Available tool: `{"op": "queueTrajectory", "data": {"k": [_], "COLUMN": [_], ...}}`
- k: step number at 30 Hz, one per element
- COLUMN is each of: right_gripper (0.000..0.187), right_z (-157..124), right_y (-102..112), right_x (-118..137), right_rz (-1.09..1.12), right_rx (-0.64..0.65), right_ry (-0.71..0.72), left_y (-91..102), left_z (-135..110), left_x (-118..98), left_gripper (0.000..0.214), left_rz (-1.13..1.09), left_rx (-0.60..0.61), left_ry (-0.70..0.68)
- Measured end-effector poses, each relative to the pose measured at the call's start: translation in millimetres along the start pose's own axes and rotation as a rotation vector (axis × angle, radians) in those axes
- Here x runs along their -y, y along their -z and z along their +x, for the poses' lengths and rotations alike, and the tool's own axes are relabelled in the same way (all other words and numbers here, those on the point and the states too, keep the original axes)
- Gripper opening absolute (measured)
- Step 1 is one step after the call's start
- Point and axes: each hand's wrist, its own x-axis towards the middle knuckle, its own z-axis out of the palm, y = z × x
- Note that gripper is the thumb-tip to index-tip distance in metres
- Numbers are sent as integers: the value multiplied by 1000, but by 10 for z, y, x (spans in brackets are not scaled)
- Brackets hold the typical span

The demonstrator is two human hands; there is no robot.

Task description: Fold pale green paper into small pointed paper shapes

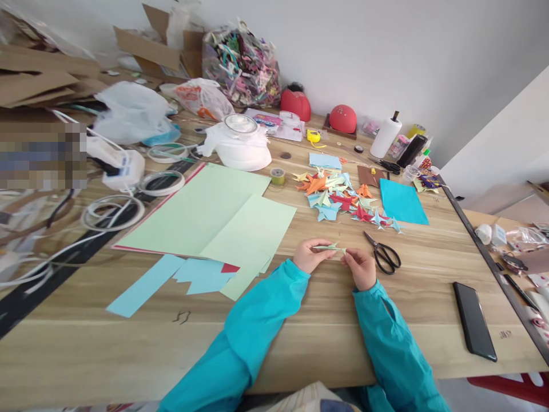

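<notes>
A: Entry one, the hands?

B: Left hand (309, 256) and right hand (362, 269), teal sleeves, low over the table (300, 343); each pinched tight on one end of the fold (330, 248).

A: The fold itself?

B: Pale green paper, narrow and pointed; held level between the two hands, just above the wood; left fingers on its left end, right fingers on its right tip.

A: Nearest things?

B: Scissors (384, 254), black, flat on the table just right of the right hand, not touching it; phone (474, 320), dark, farther right near the table's edge; pile (338, 197) of folded paper figures, orange, red, blue and green, beyond the hands and well apart from them.

A: Containers?

B: Clear bag (242, 60) by the wall, packed with many-coloured paper bits; box (158, 46), cardboard, flaps open, contents not to be told; white bag (128, 111) left of it, slumped, contents hidden.

A: Flat stock?

B: Green sheets (206, 214), large, overlapping, left of the hands; blue scraps (171, 280) at their near edge; blue sheet (402, 201) right of the pile.
</notes>
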Motion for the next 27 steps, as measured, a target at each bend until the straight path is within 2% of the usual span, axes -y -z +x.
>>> {"op": "queueTrajectory", "data": {"k": [4,8,15,22,27], "right_gripper": [24,27,15,9,10], "right_z": [-6,-15,-51,-67,-76], "right_y": [12,35,21,0,0], "right_x": [32,38,56,72,111], "right_rz": [22,20,-132,-198,-236], "right_rx": [-88,-121,23,2,-7], "right_ry": [34,95,314,346,360], "left_y": [2,10,-14,-30,-25], "left_z": [0,6,-4,-28,-22], "left_x": [12,30,32,36,33], "left_gripper": [35,34,49,57,44], "left_rz": [8,33,-16,-106,-151], "left_rx": [5,32,99,178,215], "left_ry": [-22,-36,0,15,-25]}}
